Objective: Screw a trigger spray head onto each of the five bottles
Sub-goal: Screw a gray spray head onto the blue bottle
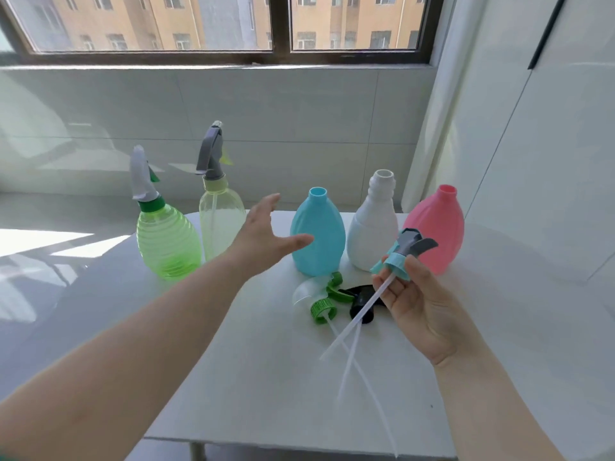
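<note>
Five bottles stand in a row along the 12 o'clock side of the white table (266, 377). From 9 toward 3 o'clock:

- The green ribbed bottle (168, 244) has a trigger head fitted.
- The pale clear bottle (221, 221) has a grey head fitted.
- The blue bottle (317, 234), white bottle (372, 234) and pink bottle (436, 227) all have open necks.

The left hand (263, 234), fingers spread, is at the blue bottle's 9 o'clock; contact cannot be confirmed.

The right hand (416, 304) pinches the teal-collared spray head (404, 251) in front of the white and pink bottles, its dip tube slanting toward 7 o'clock.

A green-collared head (321, 301) and a black head (362, 304) lie on the table at the blue bottle's 6 o'clock.
</note>
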Motion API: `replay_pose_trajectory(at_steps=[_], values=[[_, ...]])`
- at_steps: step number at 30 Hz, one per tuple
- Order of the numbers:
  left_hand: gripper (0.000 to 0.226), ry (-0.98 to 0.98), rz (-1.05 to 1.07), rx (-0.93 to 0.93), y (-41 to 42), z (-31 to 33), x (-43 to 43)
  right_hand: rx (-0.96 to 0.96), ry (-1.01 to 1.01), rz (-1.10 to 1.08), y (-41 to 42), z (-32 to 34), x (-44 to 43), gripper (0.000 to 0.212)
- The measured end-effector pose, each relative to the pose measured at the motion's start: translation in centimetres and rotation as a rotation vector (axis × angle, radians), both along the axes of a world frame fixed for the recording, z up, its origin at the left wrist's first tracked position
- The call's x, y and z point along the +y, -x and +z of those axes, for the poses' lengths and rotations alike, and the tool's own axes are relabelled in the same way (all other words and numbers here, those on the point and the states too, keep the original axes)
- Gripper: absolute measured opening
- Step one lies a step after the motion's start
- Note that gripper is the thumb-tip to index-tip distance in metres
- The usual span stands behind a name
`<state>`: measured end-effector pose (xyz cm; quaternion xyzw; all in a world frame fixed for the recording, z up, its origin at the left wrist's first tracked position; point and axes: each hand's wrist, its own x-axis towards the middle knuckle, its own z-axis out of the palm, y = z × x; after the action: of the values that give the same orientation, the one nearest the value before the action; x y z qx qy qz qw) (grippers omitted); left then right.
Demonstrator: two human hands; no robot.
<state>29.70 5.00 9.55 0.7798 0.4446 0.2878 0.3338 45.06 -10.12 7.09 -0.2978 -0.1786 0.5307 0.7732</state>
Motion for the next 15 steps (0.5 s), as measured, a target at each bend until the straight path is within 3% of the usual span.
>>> replay_pose_trajectory(at_steps=[1, 3, 9, 15], values=[[0.09, 0.039, -0.014, 0.018, -0.6, -0.2, 0.4, -0.016, 0.007, -0.013, -0.3, 0.0, 0.0, 0.032], [0.101, 0.128, -0.039, 0.013, -1.7, -0.8, 0.9, -0.039, 0.003, -0.044, -0.8, 0.2, 0.1, 0.006], [0.095, 0.218, -0.018, -0.133, -3.9, -2.8, 1.2, -0.086, 0.021, -0.05, -1.5, 0.2, 0.0, 0.013], [0.082, 0.127, 0.067, -0.059, -4.6, -3.0, 1.1, -0.139, 0.038, -0.039, -1.4, 0.1, -0.3, 0.02]])
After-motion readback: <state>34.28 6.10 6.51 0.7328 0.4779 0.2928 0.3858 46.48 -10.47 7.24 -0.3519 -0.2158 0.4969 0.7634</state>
